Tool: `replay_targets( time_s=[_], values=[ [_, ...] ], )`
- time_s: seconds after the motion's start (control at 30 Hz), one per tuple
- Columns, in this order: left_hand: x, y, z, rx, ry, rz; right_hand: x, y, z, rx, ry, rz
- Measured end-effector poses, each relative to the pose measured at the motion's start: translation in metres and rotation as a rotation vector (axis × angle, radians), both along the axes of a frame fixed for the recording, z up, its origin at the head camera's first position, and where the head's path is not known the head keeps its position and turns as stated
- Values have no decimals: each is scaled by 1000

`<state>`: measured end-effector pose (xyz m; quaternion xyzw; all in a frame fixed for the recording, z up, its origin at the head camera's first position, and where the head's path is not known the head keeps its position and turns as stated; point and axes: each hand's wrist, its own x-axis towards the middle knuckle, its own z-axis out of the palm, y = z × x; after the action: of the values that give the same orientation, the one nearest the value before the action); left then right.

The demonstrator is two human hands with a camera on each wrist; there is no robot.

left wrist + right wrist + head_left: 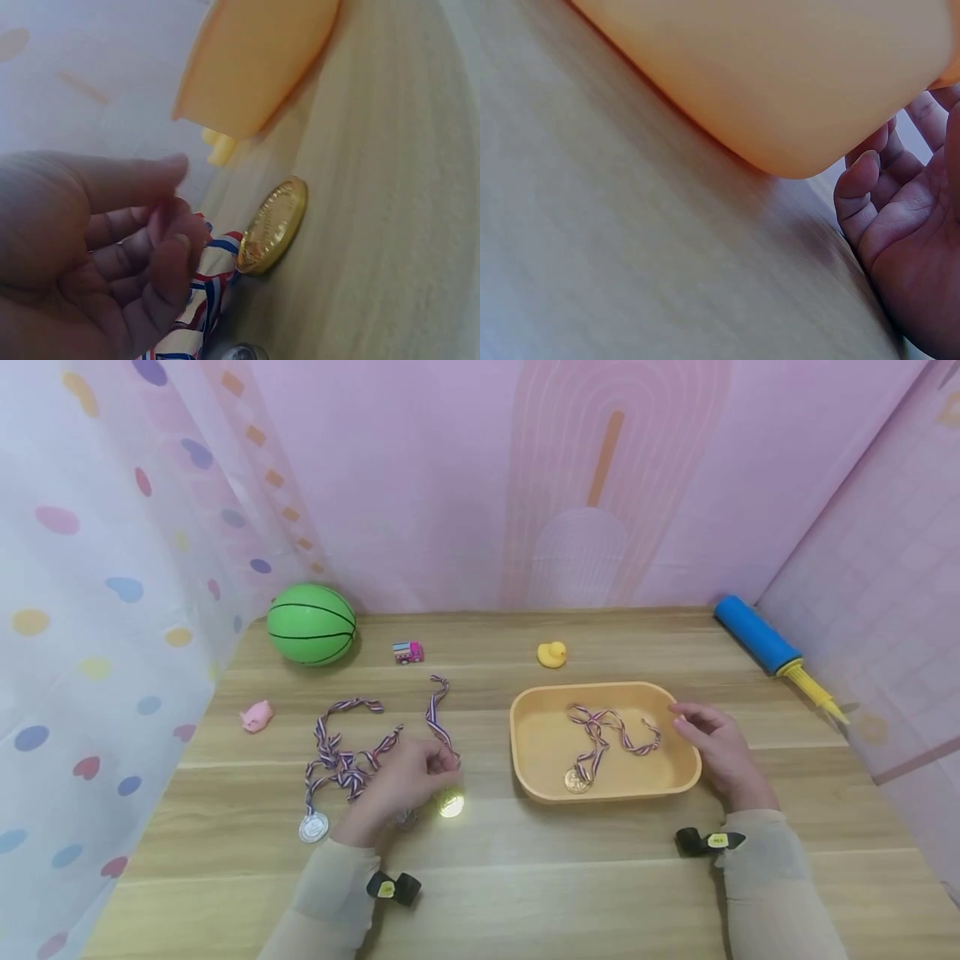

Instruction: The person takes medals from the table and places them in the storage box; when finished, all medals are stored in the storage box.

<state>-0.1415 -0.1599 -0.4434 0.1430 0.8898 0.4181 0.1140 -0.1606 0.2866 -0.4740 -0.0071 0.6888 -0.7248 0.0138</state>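
My left hand (411,774) hovers low over the table, fingers loosely bent, right at the striped ribbon of a gold medal (452,803). In the left wrist view nothing shows between thumb and fingers; the ribbon (214,289) runs behind them, and the medal (274,225) lies flat beside the fingertips. Tangled ribbons (345,770) lie left of this hand with a silver medal (313,827); another silver medal (407,818) is partly hidden under the wrist. My right hand (716,747) touches the right rim of a yellow-orange basin (536,789) with thumb and fingertips. Inside lies a gold medal (577,779) with its ribbon.
Along the back stand a green ball (311,624), a small pink toy truck (408,652) and a yellow rubber duck (552,654). A pink toy pig (257,716) is at the left edge. A blue and yellow hand pump (761,635) lies at the back right.
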Motion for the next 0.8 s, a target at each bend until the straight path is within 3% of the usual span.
replay_targets(
  time_s=[0.3, 0.47, 0.8],
  values=[
    [4, 0, -9, -122, 36, -45, 1, 0, -2, -11, -7, 2],
    [2, 1, -11, -181, 92, -19, 1, 0, -2, -15, -4, 3],
    [0, 3, -13, -240, 110, 42, 1, 0, -1, -2, -22, -6]
  ],
)
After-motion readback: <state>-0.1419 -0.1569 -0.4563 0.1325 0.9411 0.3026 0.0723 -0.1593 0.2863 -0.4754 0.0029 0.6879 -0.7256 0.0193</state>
